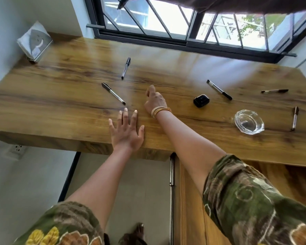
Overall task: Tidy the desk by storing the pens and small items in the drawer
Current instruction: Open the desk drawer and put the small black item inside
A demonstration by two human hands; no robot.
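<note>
Flat left hand, 5 black-capped pens

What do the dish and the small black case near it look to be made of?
The dish looks like clear pressed glass: transparent, faceted rim, bright highlights. The black case seems glossy hard plastic, with a sharp reflection on its rounded lid; its material can't be confirmed.

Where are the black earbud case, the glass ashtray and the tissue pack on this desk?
black earbud case (pixel 201 100), head view, middle of its lid.
glass ashtray (pixel 238 115), head view, its left rim.
tissue pack (pixel 34 41), head view, middle of its printed top.
</note>
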